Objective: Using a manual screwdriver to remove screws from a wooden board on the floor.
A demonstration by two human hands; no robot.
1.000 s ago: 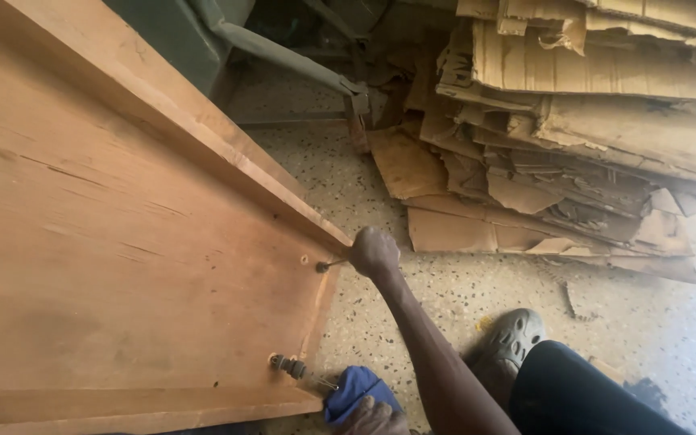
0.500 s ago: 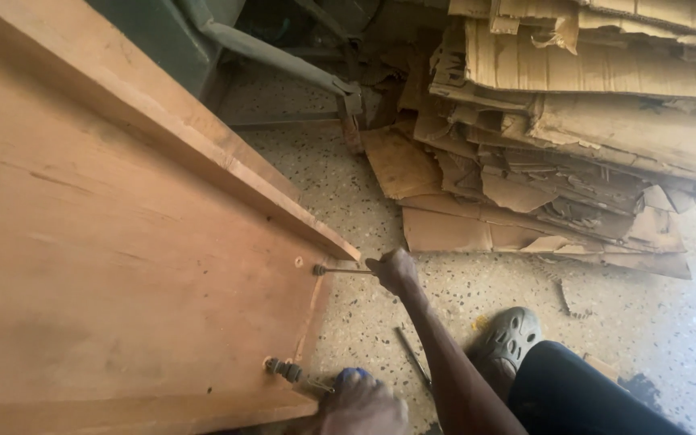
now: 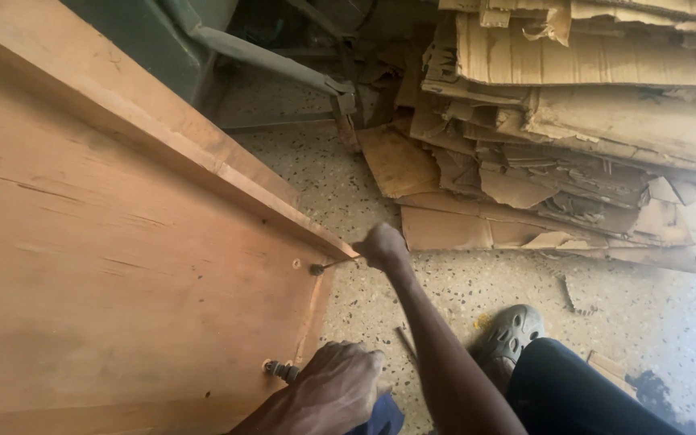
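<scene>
**Head view: driving a fastener into the end of a wooden panel**

Head view, nearest first. We are resting our left hand [image 3: 333, 388] on the lower corner of the wooden panel [image 3: 122, 282], fingers curled together over the edge; a scrap of blue cloth [image 3: 382, 419] is showing under it, though we cannot tell whether the hand is gripping it. A short metal fitting [image 3: 280, 370] is protruding from the panel just beside that hand. A little farther out, we are closing our right hand [image 3: 382, 245] in a fist around the handle of a thin-shafted tool [image 3: 333, 263], apparently a screwdriver, whose tip is sitting on a screw head [image 3: 316, 270] in the panel's end strip, just below the raised rail [image 3: 163, 137].

To do this step well, we judge that the shaft should be staying in line with the screw, with pressure going straight along it, while the left hand is pinning the panel so it is not shifting on the speckled floor [image 3: 461, 282]. A tilted shaft would likely be slipping out and scarring the wood.

Our grey shoe [image 3: 509, 334] is standing near the panel. Beyond, flattened cardboard [image 3: 590, 121] is piled up, with a green metal frame [image 3: 267, 60] at the far left.
</scene>
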